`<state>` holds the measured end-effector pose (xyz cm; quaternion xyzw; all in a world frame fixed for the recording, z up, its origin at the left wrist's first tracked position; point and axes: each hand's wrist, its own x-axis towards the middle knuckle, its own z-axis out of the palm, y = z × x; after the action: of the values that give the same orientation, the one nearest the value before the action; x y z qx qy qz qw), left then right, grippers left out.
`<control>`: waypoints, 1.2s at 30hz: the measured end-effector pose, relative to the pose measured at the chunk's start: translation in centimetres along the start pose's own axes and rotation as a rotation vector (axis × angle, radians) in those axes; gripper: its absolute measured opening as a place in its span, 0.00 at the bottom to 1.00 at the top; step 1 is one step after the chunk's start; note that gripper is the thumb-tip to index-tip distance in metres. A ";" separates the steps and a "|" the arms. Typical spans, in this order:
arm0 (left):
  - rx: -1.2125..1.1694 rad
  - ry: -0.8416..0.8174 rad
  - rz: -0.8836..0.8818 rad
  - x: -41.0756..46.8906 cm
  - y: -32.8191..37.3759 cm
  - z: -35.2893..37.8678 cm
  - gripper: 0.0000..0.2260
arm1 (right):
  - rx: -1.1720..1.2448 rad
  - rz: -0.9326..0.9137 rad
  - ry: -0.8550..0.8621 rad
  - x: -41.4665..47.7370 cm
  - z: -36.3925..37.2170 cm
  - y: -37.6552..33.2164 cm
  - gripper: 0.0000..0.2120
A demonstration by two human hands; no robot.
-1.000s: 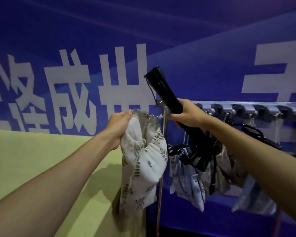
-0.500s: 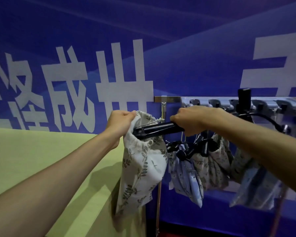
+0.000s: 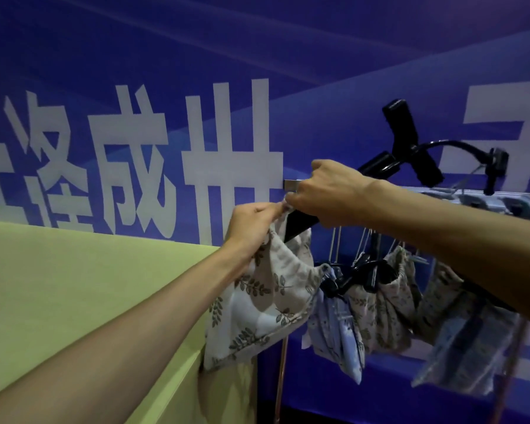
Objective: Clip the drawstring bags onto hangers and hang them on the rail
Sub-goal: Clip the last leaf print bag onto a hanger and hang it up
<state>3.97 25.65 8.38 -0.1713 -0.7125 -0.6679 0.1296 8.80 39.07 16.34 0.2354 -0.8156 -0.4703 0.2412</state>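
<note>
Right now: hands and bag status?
Left hand pinches leaf-print bag at top. Right hand grips black hanger there. Hanger not on rail. Hung bags beside.

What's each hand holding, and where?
Left hand pinches the leaf-print bag at its top edge; right hand grips the black hanger by its bar.

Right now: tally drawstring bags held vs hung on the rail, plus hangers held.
Leaf-print white drawstring bag, in left hand: 1
Patterned fabric bags hung on metal rail: 4 visible
Black plastic clip hanger, in right hand: 1
Total: 6

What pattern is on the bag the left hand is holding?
The drawstring bag is off-white with grey-brown leafy sprigs, seen clearly in the head view.
</note>
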 end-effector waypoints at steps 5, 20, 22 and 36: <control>0.067 -0.212 0.022 -0.2 0.2 0.4 0.08 | 0.023 0.057 0.020 0.6 0.5 0.0 0.05; 0.009 -0.177 -0.168 2.1 -5.6 1.0 0.10 | 0.366 -0.180 0.423 0.2 7.3 -0.7 0.20; -0.016 -0.149 -0.208 2.5 -6.1 0.7 0.11 | 0.562 -0.070 0.416 -0.1 8.3 -2.0 0.15; -0.251 -0.059 -0.380 3.5 -7.4 -1.8 0.07 | 1.372 -0.053 -0.146 3.3 10.7 -8.0 0.06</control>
<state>-2.32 23.71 3.25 -0.0680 -0.6467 -0.7586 -0.0418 0.89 40.48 5.09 0.3224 -0.9369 0.1319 -0.0295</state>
